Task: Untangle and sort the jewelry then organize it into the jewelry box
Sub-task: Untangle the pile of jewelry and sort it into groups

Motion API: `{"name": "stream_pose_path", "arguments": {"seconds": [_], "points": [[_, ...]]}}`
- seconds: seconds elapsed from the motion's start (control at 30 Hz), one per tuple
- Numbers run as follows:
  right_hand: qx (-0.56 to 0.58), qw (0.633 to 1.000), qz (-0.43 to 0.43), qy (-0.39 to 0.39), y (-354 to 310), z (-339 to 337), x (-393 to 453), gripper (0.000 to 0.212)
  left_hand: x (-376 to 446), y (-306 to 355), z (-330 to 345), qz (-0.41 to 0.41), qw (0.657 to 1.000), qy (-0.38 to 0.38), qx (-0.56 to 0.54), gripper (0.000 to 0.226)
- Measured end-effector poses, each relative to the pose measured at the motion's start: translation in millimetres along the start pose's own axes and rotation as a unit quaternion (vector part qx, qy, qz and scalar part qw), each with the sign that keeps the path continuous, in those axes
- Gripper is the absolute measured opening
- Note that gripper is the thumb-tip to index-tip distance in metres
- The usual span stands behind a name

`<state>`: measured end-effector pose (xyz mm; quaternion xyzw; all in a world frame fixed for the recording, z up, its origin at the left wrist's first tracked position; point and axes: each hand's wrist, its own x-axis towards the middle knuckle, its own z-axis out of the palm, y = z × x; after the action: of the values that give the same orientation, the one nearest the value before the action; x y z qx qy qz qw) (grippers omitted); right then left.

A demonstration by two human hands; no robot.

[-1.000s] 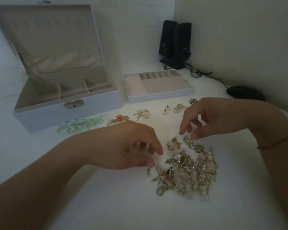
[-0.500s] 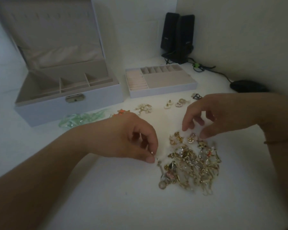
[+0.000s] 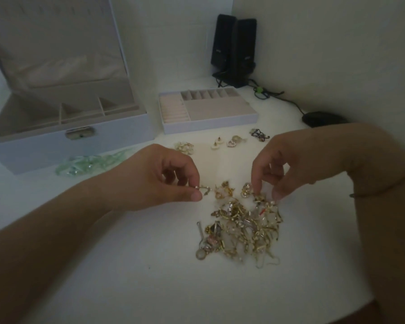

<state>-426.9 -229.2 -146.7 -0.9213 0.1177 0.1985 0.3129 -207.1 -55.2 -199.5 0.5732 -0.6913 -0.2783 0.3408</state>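
**Sorting barely begun – most of the pile still tangled**

Left hand (image 3: 159, 181) has thumb & forefinger pinched on a small gold piece (image 3: 205, 189), held just left of the tangled pile (image 3: 243, 230) near mid-tabletop. Right hand (image 3: 297, 167) is fingers-down on the pile's far-right edge, tips together on a bit of it; exact piece too small to tell.

Done so far, by the look of it: a few items set out in a row toward the far edge – green beads (image 3: 91, 162), a pale cluster (image 3: 184, 147), two earrings (image 3: 229, 142), a dark piece (image 3: 258, 134).

Left to do: nearly everything. Jewelry box (image 3: 56, 146) stands open at the far-left corner, its compartments look empty; the tray (image 3: 211, 123) beside it looks empty too. Nothing stored yet, approx. early stage.
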Motion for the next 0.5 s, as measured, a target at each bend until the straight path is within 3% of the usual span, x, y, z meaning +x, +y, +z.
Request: {"name": "stream_pose_path", "arguments": {"seconds": [0.17,0.33,0.5], "points": [[0.008,0.996,-0.092,0.016,-21.5,9.8,7.6,0.01,0.9,-0.6,3.2,-0.013,1.0,0.022,0.014,0.03],[-0.052,0.994,-0.073,-0.058,-30.3,22.2,18.1,0.015,0.6,-3.1,4.1,-0.013,0.999,0.025,0.016,0.03],[-0.06,0.994,-0.053,-0.07,-28.7,18.5,14.8,0.03,1.2,-4.5,4.5,-0.009,0.999,0.031,0.018,0.029]]}}
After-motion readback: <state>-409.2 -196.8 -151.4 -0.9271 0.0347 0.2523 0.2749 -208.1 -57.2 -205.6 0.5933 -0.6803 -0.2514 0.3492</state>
